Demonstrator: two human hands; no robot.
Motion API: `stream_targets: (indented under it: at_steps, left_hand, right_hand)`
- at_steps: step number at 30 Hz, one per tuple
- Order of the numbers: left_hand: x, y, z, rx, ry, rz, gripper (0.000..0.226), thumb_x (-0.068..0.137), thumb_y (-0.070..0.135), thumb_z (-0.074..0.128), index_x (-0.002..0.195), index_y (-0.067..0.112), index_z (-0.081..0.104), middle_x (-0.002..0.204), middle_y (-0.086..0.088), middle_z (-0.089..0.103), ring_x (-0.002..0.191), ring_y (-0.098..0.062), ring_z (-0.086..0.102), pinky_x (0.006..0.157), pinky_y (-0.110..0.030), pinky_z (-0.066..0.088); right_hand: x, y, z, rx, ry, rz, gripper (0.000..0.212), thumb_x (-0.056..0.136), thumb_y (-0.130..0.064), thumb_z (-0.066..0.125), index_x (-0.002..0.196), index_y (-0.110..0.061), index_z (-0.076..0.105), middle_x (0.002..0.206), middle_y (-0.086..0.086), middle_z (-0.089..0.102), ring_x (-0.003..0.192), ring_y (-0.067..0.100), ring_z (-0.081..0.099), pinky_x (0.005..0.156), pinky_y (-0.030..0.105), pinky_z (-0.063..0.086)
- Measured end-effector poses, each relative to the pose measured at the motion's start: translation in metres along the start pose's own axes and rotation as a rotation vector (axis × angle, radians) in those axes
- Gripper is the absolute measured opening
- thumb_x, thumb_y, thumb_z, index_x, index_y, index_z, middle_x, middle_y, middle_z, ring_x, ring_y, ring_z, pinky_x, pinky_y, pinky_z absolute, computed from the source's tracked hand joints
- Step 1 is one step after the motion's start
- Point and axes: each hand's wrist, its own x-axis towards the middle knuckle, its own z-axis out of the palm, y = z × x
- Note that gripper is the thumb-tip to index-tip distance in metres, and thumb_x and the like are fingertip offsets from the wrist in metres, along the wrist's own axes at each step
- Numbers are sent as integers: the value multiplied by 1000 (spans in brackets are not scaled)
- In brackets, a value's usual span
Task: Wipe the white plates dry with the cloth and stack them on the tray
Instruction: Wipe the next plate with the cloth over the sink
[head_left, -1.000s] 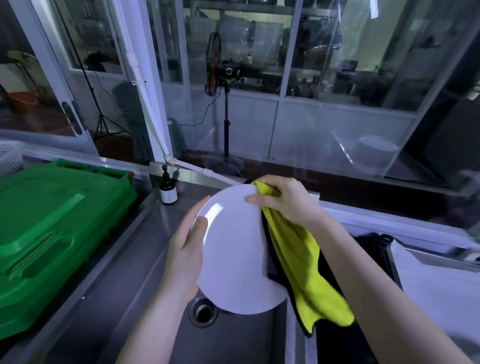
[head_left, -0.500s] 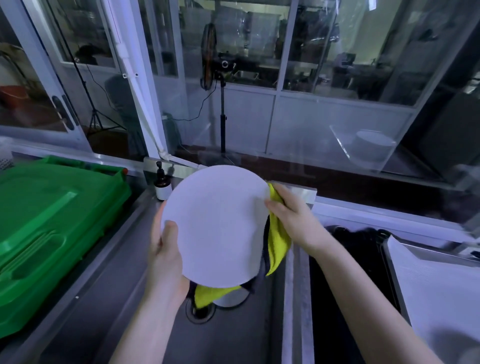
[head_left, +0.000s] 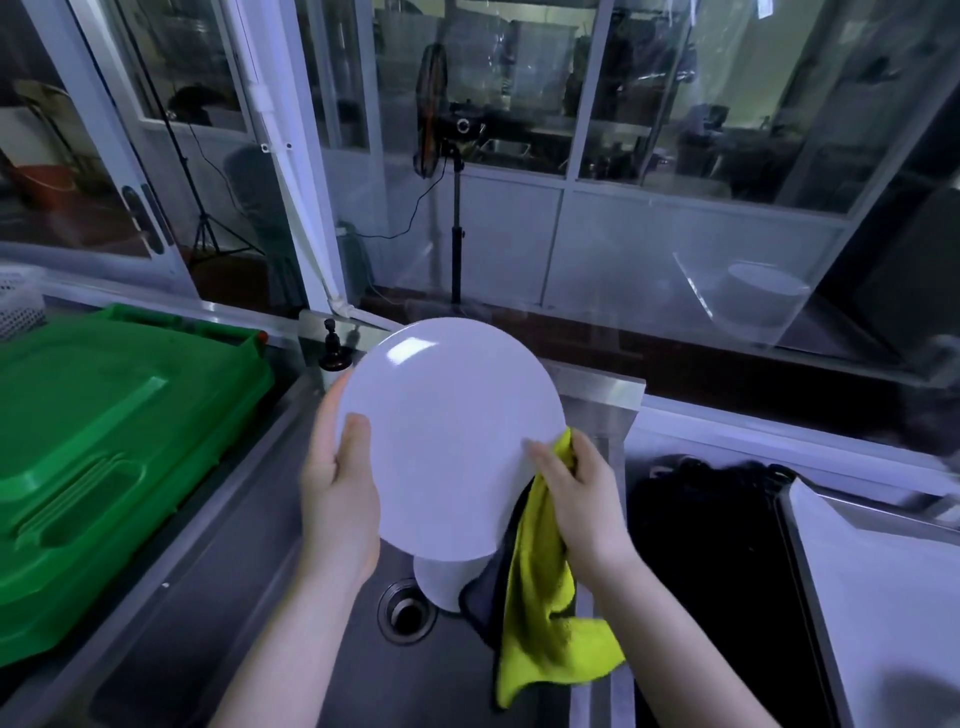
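Note:
A round white plate (head_left: 447, 431) stands tilted on edge above the steel sink, its face toward me. My left hand (head_left: 337, 488) grips its left rim, thumb on the front. My right hand (head_left: 576, 499) holds the yellow cloth (head_left: 545, 613) against the plate's lower right rim, thumb on the front. The cloth hangs down behind and below the plate, showing a dark edge. Another white plate (head_left: 441, 582) lies in the sink beneath, mostly hidden. A metal tray (head_left: 810, 571) with a white surface sits at the right.
A green plastic crate (head_left: 104, 441) lies upside down on the left counter. The sink drain (head_left: 408, 613) is below the plate. A small dark pump bottle (head_left: 332, 353) stands behind the sink. A black basin (head_left: 711, 571) sits right of the sink. Glass panels rise behind.
The plate has turned from edge-on to facing me. My right hand with the cloth slid from the plate's top down its right rim to the lower right.

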Motion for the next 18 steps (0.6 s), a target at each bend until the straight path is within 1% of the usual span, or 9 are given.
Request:
stream_targets:
  at_steps: [2, 4, 5, 7, 10, 11, 13, 15, 18]
  left_hand:
    - [6, -1, -8, 89, -106, 31, 40, 106, 30, 41, 132, 56, 56, 137, 23, 61, 130, -8, 55, 106, -46, 48]
    - [14, 1, -16, 173, -248, 44, 40, 99, 37, 44, 133, 54, 57, 133, 24, 63, 122, 0, 59, 100, -41, 48]
    - [18, 3, -19, 212, -322, 35, 41, 97, 37, 45, 132, 54, 58, 130, 25, 65, 119, 3, 61, 99, -38, 48]
    - [22, 7, -17, 300, -459, 11, 39, 96, 37, 46, 126, 56, 61, 128, 28, 66, 118, 8, 59, 97, -31, 45]
    - [17, 8, -8, 351, -521, 25, 37, 96, 35, 48, 121, 58, 64, 129, 30, 64, 121, 11, 56, 96, -25, 41]
    - [14, 6, -8, 331, -490, 18, 37, 95, 35, 49, 119, 58, 65, 127, 29, 65, 120, 9, 57, 96, -26, 42]
    - [11, 2, -10, 271, -415, -11, 36, 95, 34, 49, 117, 56, 66, 125, 26, 68, 117, 5, 61, 94, -30, 45]
    - [10, -1, -14, 192, -331, -55, 36, 101, 28, 48, 118, 52, 68, 123, 23, 70, 114, 1, 64, 89, -31, 49]
    - [10, 3, -17, 112, -217, -95, 43, 107, 20, 41, 114, 51, 70, 117, 21, 72, 106, 0, 69, 76, -25, 54]
  right_hand:
    - [10, -13, -13, -2, -46, -88, 11, 94, -24, 65, 90, -14, 64, 73, -3, 62, 71, 11, 55, 71, 32, 45]
    - [22, -31, -26, -67, -200, -211, 4, 94, -23, 66, 94, -26, 68, 85, -12, 71, 81, 3, 63, 77, 20, 48]
    - [27, -39, -30, -171, -282, -272, 6, 94, -24, 66, 94, -30, 67, 83, -18, 69, 80, -1, 61, 76, 16, 45]
    - [38, -54, -30, -440, -393, -356, 9, 93, -30, 67, 100, -34, 67, 83, -20, 67, 80, 2, 60, 78, 20, 45]
    - [50, -71, -17, -666, -437, -414, 32, 89, -36, 70, 120, -32, 64, 111, -10, 70, 104, 14, 62, 96, 31, 45]
    - [52, -74, -15, -651, -436, -397, 34, 88, -37, 71, 121, -33, 62, 114, -6, 69, 104, 14, 61, 97, 31, 45]
    - [52, -77, -16, -498, -477, -297, 28, 89, -36, 69, 114, -31, 57, 105, 9, 68, 90, 21, 58, 89, 34, 45]
    - [53, -76, -29, -265, -581, -128, 27, 91, -24, 63, 117, -29, 56, 108, 17, 64, 87, 19, 56, 84, 32, 45]
    - [50, -66, -51, -6, -771, -24, 55, 92, 11, 51, 137, -19, 47, 135, 8, 59, 115, 18, 60, 96, 30, 51]
